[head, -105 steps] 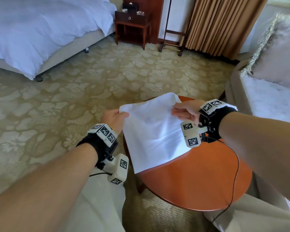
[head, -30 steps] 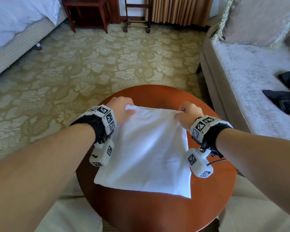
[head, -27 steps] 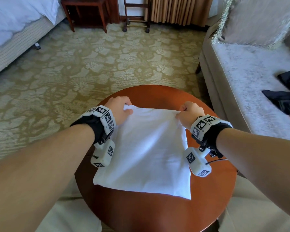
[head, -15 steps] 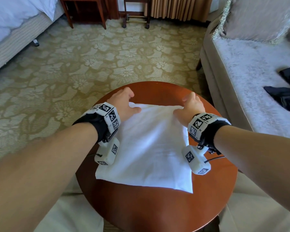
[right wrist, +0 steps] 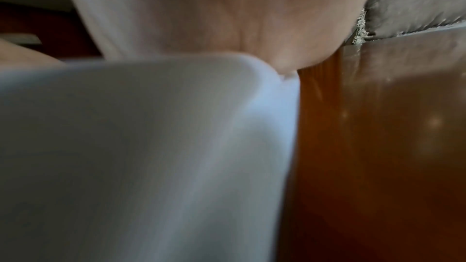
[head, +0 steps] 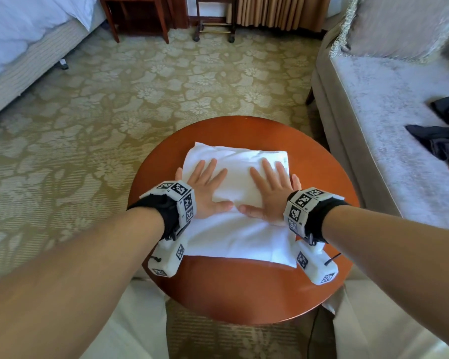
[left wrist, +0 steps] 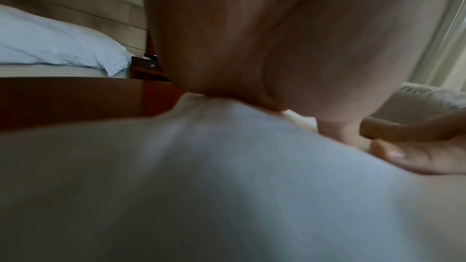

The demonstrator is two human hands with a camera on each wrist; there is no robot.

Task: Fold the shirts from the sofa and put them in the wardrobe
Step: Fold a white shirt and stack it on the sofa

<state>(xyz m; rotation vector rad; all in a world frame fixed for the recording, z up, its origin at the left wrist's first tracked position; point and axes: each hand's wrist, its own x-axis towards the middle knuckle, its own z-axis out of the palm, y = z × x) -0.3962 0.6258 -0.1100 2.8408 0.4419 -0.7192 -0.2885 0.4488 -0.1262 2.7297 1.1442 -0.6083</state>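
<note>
Hidden: wrist views blurred, mostly white cloth and palm; dark clothes [head: 443,136] on sofa [head: 389,130] cut off at frame edge.
Surface: round wooden table [head: 322,161], patterned carpet [head: 140,94] around it, bed [head: 24,47] beyond on the left, sofa just right.
Shirt: white shirt [head: 239,237] folded, lying on table.
Left hand [head: 205,190]: flat, fingers spread, pressing shirt.
Right hand [head: 270,193]: flat, fingers spread, pressing shirt beside left.

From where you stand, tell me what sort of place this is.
Most likely a hotel bedroom. A bed with white bedding stands on patterned carpet, a wheeled luggage rack sits by heavy curtains, and a grey sofa flanks the round wooden table.
</note>
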